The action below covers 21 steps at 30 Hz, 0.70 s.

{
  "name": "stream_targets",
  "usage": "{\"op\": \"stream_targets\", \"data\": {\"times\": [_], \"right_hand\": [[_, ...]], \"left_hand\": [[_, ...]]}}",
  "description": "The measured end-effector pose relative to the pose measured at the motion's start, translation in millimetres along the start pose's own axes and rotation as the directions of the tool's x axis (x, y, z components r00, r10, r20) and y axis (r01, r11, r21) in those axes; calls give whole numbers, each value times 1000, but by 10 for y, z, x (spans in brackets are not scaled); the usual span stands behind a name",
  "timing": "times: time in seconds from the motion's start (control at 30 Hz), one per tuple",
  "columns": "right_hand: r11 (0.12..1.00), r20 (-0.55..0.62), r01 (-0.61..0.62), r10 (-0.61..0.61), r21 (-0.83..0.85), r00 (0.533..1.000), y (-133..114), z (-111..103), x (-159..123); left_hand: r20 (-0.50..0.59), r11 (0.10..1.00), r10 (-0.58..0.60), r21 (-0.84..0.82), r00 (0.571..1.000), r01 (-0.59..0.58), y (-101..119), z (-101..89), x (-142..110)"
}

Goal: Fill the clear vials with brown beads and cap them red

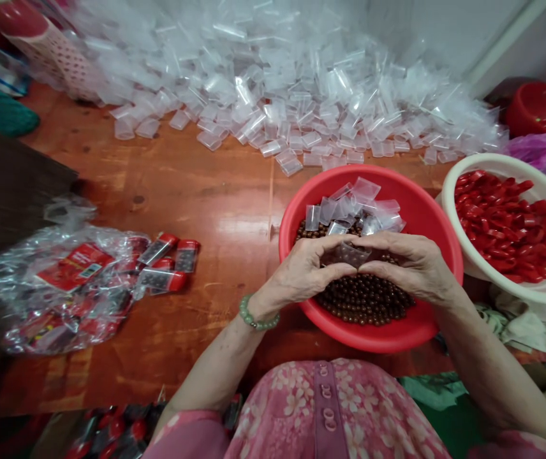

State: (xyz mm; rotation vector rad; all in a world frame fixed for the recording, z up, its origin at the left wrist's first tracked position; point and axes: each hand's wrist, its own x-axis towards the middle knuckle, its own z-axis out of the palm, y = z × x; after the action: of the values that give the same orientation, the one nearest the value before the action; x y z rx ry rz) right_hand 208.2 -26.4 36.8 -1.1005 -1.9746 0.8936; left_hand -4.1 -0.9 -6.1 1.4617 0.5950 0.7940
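Note:
Over a red basin (pixel 445 268), my left hand (pixel 304 268) and my right hand (pixel 411 264) meet at the fingertips. Between them they pinch a small clear plastic case (pixel 352 254), with dark round shapes showing through it. Both hands are closed on its two ends. Below lie many shiny brown beads (pixel 366 299) in the basin. Several clear plastic sleeves (pixel 363 190) rest on the beads behind my hands. A bracelet of pale green beads (pixel 256 319) circles my left wrist.
A large heap of clear sleeves (pixel 273 95) covers the table's back. A white basin (pixel 474 255) of red plastic caps (pixel 507 223) stands at right. On the left, filled red-capped cases (pixel 187 256) lie beside a clear bag (pixel 62 299). A dark box (pixel 9 255) stands at the left edge.

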Motion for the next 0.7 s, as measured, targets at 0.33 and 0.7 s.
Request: {"op": "stream_targets", "data": {"times": [0.33, 0.7], "right_hand": [[997, -52, -20, 16, -70, 999, -6, 68, 20], [967, 149, 144, -114, -209, 982, -14, 46, 49]], "left_hand": [[-77, 999, 6, 43, 997, -2, 24, 1, -45], [-118, 1000, 7, 20, 993, -5, 6, 10, -13]]}}
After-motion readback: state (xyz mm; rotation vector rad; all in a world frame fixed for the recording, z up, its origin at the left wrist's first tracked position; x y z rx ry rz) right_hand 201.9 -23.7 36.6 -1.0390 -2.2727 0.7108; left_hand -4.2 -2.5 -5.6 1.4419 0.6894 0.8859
